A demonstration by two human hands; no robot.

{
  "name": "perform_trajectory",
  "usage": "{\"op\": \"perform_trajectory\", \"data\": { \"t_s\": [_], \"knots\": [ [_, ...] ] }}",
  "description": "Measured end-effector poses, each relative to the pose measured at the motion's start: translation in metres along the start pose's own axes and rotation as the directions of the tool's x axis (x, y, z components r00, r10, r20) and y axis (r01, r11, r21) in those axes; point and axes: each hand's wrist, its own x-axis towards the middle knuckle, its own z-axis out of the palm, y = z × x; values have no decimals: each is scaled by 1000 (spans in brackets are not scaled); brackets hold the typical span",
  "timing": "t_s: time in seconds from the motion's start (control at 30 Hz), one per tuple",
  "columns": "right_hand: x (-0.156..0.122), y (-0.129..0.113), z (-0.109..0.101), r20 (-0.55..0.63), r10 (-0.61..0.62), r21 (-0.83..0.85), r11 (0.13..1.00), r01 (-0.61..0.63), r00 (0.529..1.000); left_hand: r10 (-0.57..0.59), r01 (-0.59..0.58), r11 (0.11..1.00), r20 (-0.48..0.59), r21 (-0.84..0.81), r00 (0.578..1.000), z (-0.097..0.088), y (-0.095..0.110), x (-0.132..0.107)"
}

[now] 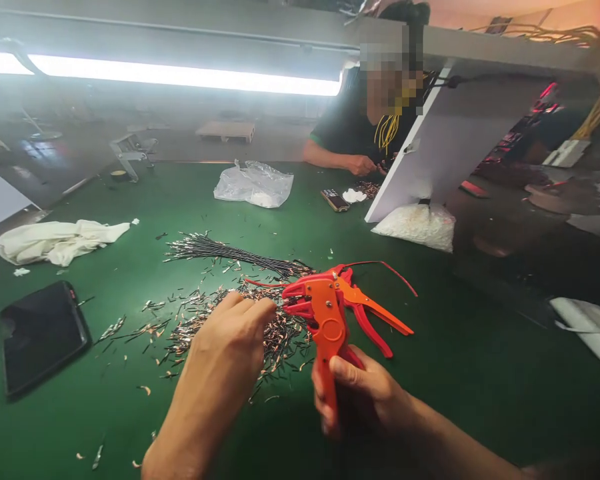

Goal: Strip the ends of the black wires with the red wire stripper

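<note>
My right hand (365, 387) is wrapped around the handles of an orange and red wire stripper (329, 333), held upright over the table with its jaws toward the left. My left hand (240, 327) is closed, fingertips pinched right at those jaws; whatever they grip is hidden. Beneath both hands spreads a pile of short black wire scraps and copper bits (190, 333). Just behind lies a bundle of black wires (230, 250) with silvery ends. A second red and orange hand tool (380, 320) rests on the table behind the stripper, near a thin red wire (397, 272).
On the green table (480, 373) lie a dark phone (43, 337), a white cloth (63, 240), a clear plastic bag (254, 183) and a bag of white pellets (417, 225). A slanted white panel (445, 133) stands right. A co-worker (347, 127) sits opposite, beneath the lamp (190, 73).
</note>
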Motion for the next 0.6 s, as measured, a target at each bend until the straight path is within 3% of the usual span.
{"op": "perform_trajectory", "data": {
  "t_s": [0.13, 0.27, 0.4, 0.43, 0.5, 0.6],
  "knots": [
    [3, -2, 1, 76, -61, -82, 994, 67, 995, 11, -11, 1000, 36, 21, 999, 0, -2, 1],
    [3, -5, 3, 76, -132, -139, 980, 141, 988, -7, 7, 999, -15, 38, 1000, -1, -9, 0],
    [-2, -9, -2, -36, -276, -246, 934, 259, 961, -216, 214, 976, -102, -33, 971, -5, -6, 0],
    [-3, -10, -4, -88, -343, -344, 892, 295, 935, -267, 262, 963, -125, -54, 955, -5, -4, 1],
    [-3, -12, -11, -191, -507, -579, 750, 320, 840, -327, 320, 945, -163, -66, 931, -5, 2, 2],
    [-1, -17, -19, -309, -667, -818, 550, 169, 678, -330, 334, 942, -127, 14, 935, 0, 10, 5]
  ]
}}
